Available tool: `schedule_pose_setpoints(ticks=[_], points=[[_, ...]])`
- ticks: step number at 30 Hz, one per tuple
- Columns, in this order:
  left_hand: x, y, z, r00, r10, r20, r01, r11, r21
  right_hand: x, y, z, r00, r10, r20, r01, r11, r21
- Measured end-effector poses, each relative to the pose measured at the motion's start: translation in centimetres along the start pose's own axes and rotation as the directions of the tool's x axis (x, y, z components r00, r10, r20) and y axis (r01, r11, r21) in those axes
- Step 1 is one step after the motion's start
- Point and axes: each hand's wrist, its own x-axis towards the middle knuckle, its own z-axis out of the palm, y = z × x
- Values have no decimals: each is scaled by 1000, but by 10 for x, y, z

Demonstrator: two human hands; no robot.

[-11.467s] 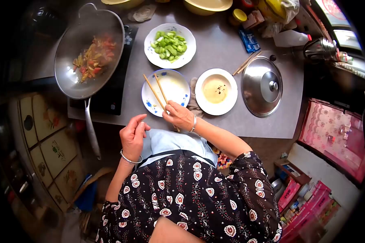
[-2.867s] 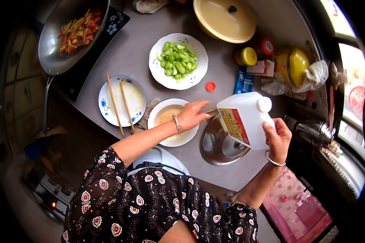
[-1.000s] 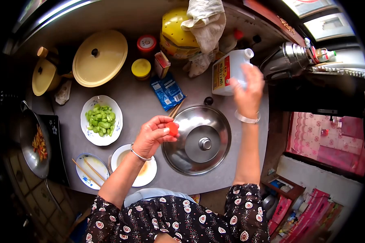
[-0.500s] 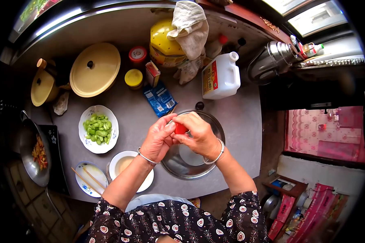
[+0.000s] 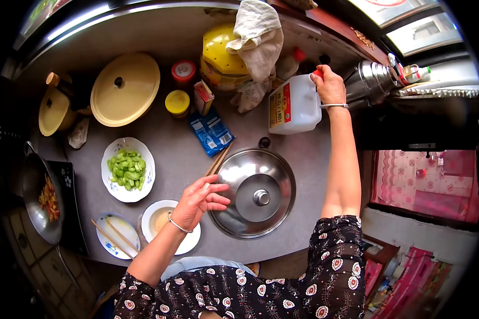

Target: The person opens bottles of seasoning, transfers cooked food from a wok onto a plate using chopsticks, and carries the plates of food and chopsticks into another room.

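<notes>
At the back right, my right hand [image 5: 330, 86] is closed on a red cap [image 5: 318, 73] at the mouth of a white plastic jug [image 5: 303, 109] with a yellow and red label. The jug stands upright on the counter. My left hand [image 5: 199, 201] hovers with fingers spread, holding nothing. Its fingertips come close to the left edge of a round metal lid [image 5: 239, 165] with a knob in its centre. Just below this hand is a white bowl [image 5: 185, 245] with pale liquid in it.
Left of centre stand a plate of chopped green vegetables [image 5: 127, 170] and an oval dish [image 5: 104, 245] with chopsticks. A wok [image 5: 34, 220] with cooked food is far left. Behind lie a blue packet [image 5: 210, 133], jars and a large beige lid [image 5: 125, 90]. A metal flask [image 5: 367, 80] stands near the jug.
My hands have parted. The right one carried the red cap up and right to the jug's mouth, which was uncovered before. The left one dropped slightly and opened.
</notes>
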Motion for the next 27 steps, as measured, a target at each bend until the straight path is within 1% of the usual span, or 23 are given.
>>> schedule_pose_setpoints(ticks=[3,9,12,18,21,22,25,26,27], points=[[-8,-1,-12,999,-10,-35,10,1000,-1,11,9,14,997,20,73,-17,999,-38],[-16,-5,-22,1000,-8,-31,8,1000,-12,19,15,22,994,-4,106,6,1000,-20],[-17,-7,-22,1000,-12,-29,12,1000,-19,21,9,18,986,42,164,-31,997,-70],[-22,-11,-24,999,-7,-36,6,999,-38,23,-5,14,974,105,199,-51,965,-256],[-29,-11,-28,999,2,-52,-4,999,-46,33,17,20,962,-5,273,50,986,-160],[-31,-11,-30,998,0,-64,-3,999,-48,31,23,21,969,12,246,-9,1000,-14],[-37,-11,-37,995,-5,-97,0,999,-45,26,28,20,982,-130,140,152,976,-154],[-38,-10,-39,994,-6,-110,1,999,-43,24,27,20,986,-111,121,127,982,-141],[-37,-10,-40,994,-5,-112,0,999,-44,26,26,20,984,-112,139,134,978,-160]])
